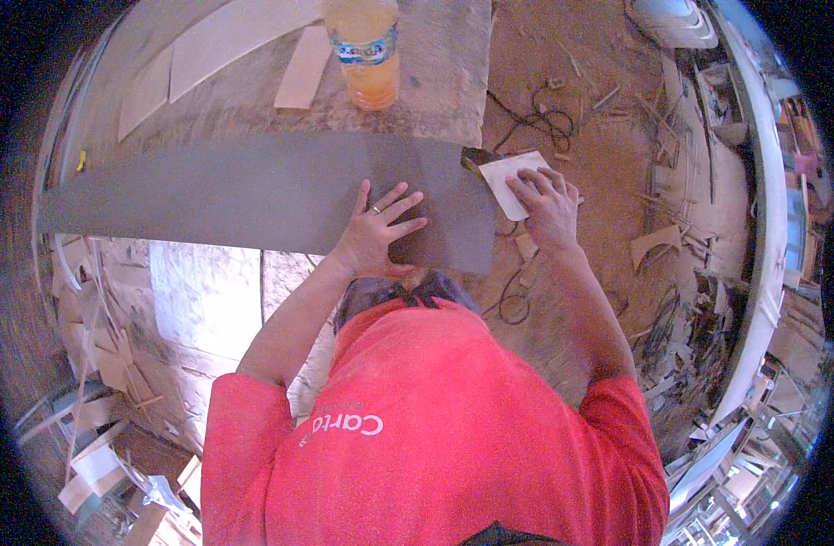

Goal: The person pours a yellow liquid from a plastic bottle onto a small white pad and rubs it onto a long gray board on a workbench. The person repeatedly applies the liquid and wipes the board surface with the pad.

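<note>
So the long gray board [253, 191] is lying across the near part of the table [435, 118], and the left hand [373, 235] is on it toward the right end, grip slack, fingers spread (ring on one of them). The right hand [553, 207] has its grip pinched on a pale flat piece [506, 189] just off the board's right end. Bottle of orange liquid [371, 82] stands on the far side.

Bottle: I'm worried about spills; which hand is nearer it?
Left. The left hand is spread on the grey board, below the bottle in view; the right hand, farther right, holds a white piece.
</note>
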A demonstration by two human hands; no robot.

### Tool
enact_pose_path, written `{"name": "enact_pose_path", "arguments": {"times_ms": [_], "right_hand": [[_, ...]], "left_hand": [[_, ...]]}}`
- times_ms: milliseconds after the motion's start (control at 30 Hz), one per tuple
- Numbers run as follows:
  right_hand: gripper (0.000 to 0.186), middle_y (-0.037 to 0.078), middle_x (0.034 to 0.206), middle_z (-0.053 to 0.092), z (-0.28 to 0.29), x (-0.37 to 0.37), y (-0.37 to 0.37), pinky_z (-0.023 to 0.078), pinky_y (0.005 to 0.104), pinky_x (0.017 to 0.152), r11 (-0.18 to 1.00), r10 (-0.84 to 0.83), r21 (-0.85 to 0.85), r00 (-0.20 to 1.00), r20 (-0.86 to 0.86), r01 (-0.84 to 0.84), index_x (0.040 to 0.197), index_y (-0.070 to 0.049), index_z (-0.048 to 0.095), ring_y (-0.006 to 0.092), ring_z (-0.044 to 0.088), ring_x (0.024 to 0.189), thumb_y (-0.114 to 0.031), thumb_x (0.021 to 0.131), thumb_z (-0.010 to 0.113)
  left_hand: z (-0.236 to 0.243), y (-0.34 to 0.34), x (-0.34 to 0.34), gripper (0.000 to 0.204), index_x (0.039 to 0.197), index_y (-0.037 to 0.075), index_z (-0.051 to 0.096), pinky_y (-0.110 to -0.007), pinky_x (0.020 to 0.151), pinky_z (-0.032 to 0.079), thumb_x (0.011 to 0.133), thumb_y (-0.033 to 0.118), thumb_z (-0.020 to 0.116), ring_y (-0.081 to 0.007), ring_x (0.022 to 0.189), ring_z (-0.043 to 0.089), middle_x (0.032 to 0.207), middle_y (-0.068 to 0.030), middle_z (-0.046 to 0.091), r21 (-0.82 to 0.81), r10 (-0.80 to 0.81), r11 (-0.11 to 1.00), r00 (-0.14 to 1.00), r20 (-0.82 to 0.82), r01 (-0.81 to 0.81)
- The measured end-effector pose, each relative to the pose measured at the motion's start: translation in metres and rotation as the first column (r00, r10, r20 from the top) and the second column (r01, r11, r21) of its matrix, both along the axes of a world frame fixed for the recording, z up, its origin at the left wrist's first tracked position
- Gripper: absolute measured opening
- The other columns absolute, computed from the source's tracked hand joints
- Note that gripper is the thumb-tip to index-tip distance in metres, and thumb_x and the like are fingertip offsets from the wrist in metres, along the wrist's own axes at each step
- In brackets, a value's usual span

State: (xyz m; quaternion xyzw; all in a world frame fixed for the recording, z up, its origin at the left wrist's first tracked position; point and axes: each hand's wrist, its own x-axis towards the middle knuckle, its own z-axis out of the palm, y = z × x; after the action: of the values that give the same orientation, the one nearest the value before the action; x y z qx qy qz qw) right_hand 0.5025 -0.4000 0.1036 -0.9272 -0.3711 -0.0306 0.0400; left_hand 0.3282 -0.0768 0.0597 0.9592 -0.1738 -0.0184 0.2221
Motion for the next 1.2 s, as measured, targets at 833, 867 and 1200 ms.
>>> {"name": "enact_pose_path", "arguments": {"times_ms": [833, 867, 1200], "right_hand": [[0.061, -0.003, 0.141, 0.065, -0.012, 0.004, 0.015, 0.045, 0.0499, 0.101, 1.000, -0.016, 0.000, 0.999, 0.039, 0.016, 0.139, -0.029, 0.069, 0.0288, 0.056, 0.132, -0.008, 0.083, 0.075], [0.061, -0.003, 0.142, 0.065, -0.010, -0.002, 0.013, 0.045, 0.0503, 0.100, 0.999, -0.035, -0.014, 0.999, 0.027, 0.035, 0.139, -0.028, 0.069, 0.0289, 0.056, 0.133, -0.007, 0.082, 0.075], [0.069, -0.003, 0.140, 0.065, -0.011, -0.022, 0.038, 0.047, 0.0496, 0.095, 0.987, -0.157, 0.031, 0.988, 0.006, 0.157, 0.138, -0.030, 0.070, 0.0292, 0.055, 0.130, -0.002, 0.075, 0.075]], "left_hand": [[0.001, 0.001, 0.001, 0.087, 0.141, 0.027, 0.069, -0.069, 0.129, -0.004, 0.065, 0.064, 0.088, -0.0280, 0.162, 0.028, 0.171, -0.0040, 0.040, -0.010, -0.005, 1.000, 1.000, -0.001, 0.005], [0.001, 0.001, 0.001, 0.087, 0.141, 0.027, 0.069, -0.069, 0.129, -0.004, 0.065, 0.064, 0.088, -0.0279, 0.162, 0.028, 0.171, -0.0040, 0.040, -0.013, -0.004, 1.000, 1.000, 0.001, 0.004], [-0.002, 0.001, -0.001, 0.089, 0.142, 0.027, 0.068, -0.070, 0.129, -0.002, 0.063, 0.061, 0.090, -0.0286, 0.162, 0.029, 0.171, -0.0040, 0.041, -0.034, 0.000, 0.999, 1.000, -0.007, 0.000]]}}
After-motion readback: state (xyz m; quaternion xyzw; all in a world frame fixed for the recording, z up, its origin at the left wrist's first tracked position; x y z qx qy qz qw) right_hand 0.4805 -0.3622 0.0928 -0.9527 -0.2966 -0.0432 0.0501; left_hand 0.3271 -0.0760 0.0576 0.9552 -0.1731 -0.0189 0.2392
